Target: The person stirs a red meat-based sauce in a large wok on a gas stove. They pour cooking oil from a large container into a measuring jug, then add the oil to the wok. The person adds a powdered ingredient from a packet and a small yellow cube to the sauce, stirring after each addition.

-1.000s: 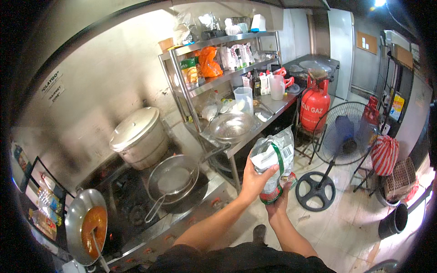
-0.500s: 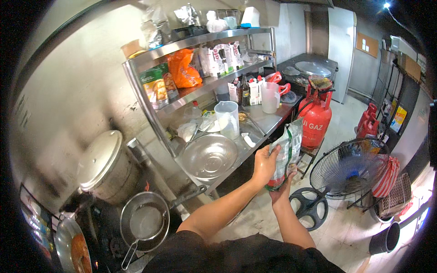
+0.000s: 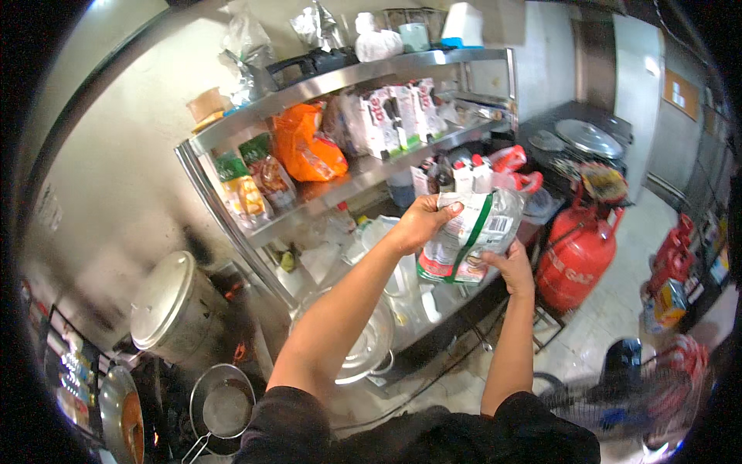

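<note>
Both my hands hold a white plastic packet (image 3: 470,232) with a green band and a red lower part, tilted in front of the steel shelf. My left hand (image 3: 421,224) grips its upper left edge, thumb across the front. My right hand (image 3: 512,269) pinches the lower right side. Behind the packet, the counter and a pitcher are partly covered. A wide metal bowl (image 3: 371,348) sits on the counter, half hidden by my left forearm. On the middle shelf above stand an orange plastic bag (image 3: 309,147), white cartons (image 3: 398,120) and food pouches (image 3: 246,193).
At the left are a large lidded pot (image 3: 174,301), a strainer (image 3: 226,410) and a wok (image 3: 124,417) with reddish food, near a visible flame. To the right, a red gas cylinder (image 3: 576,263) stands beside the counter. A floor fan (image 3: 626,402) is at the lower right.
The packet has risen and moved in front of the shelf, its broad printed face now turned toward me. The view has swung, and both arms reach farther forward.
</note>
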